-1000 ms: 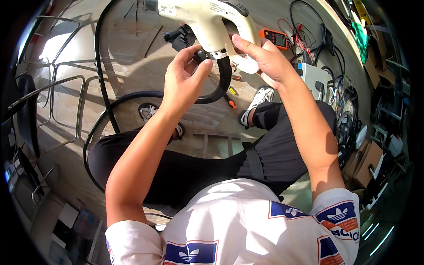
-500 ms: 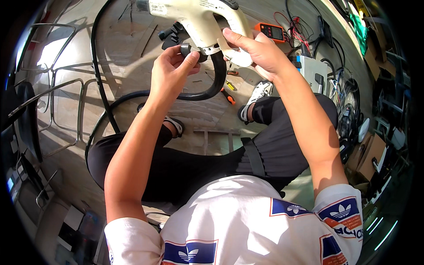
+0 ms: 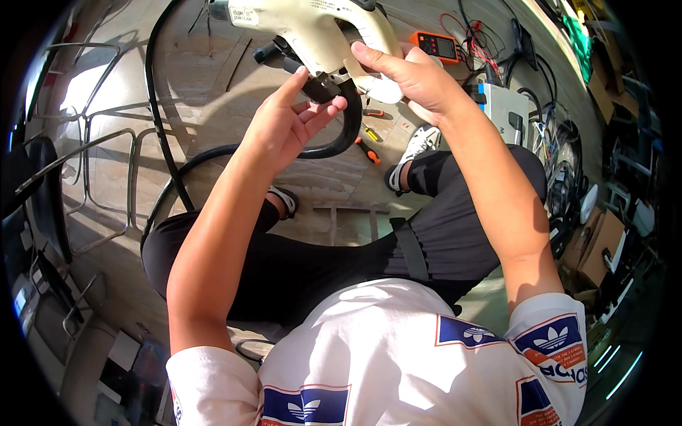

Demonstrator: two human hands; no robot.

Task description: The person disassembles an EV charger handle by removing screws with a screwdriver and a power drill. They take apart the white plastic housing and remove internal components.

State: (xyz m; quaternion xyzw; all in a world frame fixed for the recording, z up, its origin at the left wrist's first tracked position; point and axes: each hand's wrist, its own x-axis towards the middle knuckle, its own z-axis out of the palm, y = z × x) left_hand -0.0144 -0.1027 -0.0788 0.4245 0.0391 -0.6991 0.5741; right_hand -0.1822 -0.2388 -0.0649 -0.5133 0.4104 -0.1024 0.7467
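Note:
A cream plastic gun-shaped housing (image 3: pixel 295 25) is held up at the top of the view, with a thick black cable (image 3: pixel 348 124) hanging from its lower end. My left hand (image 3: pixel 298 117) has curled fingers beneath a black rounded fitting (image 3: pixel 321 87) at that end, its thumb raised along the side. My right hand (image 3: pixel 419 82) grips the housing near its looped handle, thumb over it, beside a white rounded piece (image 3: pixel 382 89). Another black part (image 3: pixel 266 53) shows behind the housing; whether it is attached is unclear.
An orange multimeter (image 3: pixel 435 48) with leads, a grey box (image 3: pixel 501 110) and tangled cables (image 3: pixel 561 174) lie at the right, with a cardboard box (image 3: pixel 597 255) lower. Screwdrivers (image 3: pixel 368 150) rest on the floor between my feet. Metal chair frames (image 3: pixel 89 149) fill the left.
The housing and both hands have moved slightly up and leftward in the view. My left hand has turned, bringing its fingertips round under the black fitting and its thumb higher.

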